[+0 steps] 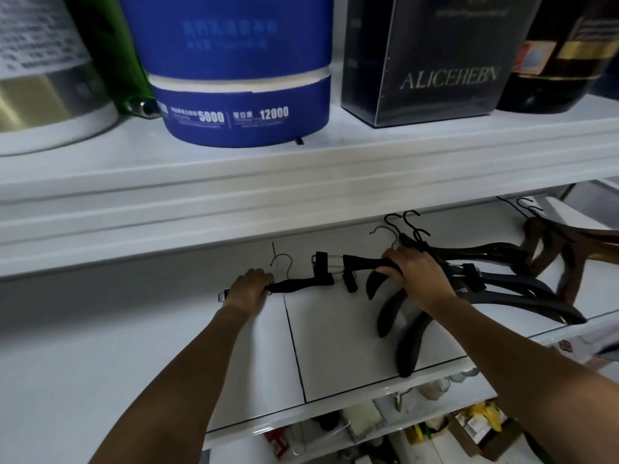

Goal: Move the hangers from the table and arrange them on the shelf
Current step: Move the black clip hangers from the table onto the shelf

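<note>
Two bare forearms reach up from the near edge onto a white shelf [335, 336]. On the left, the left hand [249, 286] has its fingers curled over one arm of a black clip hanger [301, 283], which lies flat on the shelf with its silver hook pointing to the far side. Just to the right, apart from the first, a second black clip hanger [363, 261] is gripped by the right hand [418, 276], fingers wrapped over the bar and thumb tucked beneath. This hand lies over the near-left end of a pile of black hangers [522, 289], which fan out to the right across the shelf, hooks to the far side. Beyond them at the far right lie several brown hangers [549, 249]. Above, an upper shelf [301, 185] carries, from left to right, a silver tin [40, 88], a green bottle [114, 61], a blue tub [241, 95], a black box [435, 61] lettered ALICEHEBN and a dark bottle [569, 72].
</note>
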A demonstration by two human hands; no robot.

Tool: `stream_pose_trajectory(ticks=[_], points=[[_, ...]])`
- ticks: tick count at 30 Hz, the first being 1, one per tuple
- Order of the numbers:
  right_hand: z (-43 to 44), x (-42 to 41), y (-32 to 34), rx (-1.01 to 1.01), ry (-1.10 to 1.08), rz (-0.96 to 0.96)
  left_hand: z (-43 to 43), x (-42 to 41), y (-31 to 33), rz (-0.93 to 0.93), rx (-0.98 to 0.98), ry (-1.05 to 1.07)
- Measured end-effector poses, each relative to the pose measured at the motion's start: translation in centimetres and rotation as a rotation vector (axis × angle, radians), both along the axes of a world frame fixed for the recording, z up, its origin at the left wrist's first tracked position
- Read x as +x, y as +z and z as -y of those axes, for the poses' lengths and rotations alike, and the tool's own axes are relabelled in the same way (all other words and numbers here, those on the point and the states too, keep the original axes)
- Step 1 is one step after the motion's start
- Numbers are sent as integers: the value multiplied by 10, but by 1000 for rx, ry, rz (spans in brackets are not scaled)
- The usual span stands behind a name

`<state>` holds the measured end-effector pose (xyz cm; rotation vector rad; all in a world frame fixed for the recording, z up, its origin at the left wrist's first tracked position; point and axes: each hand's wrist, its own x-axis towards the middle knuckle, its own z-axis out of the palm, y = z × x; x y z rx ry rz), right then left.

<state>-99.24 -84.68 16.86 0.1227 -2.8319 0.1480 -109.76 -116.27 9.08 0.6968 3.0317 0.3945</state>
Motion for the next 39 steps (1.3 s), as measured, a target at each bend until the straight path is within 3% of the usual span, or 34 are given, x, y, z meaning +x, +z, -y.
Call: stream_pose_trajectory(ticks=[8, 12, 19, 24, 29, 34, 39], points=[[26, -13, -1, 48, 127, -126, 21, 0, 5, 4, 99, 43], [77, -32, 11, 124, 243, -180, 56, 5, 28, -48, 224, 175], [160, -44, -5, 45, 310, 62, 120, 18, 66, -151, 216, 267], [178, -45, -43, 13, 265, 197, 112, 33, 57, -106, 164, 221], [176, -53, -56, -108, 198, 199, 82, 38, 40, -30, 125, 169], [174, -53, -67, -76, 159, 197, 58, 42, 27, 65, 37, 100], [167, -56, -83, -19, 140, 103, 49, 40, 10, 78, -215, 18]])
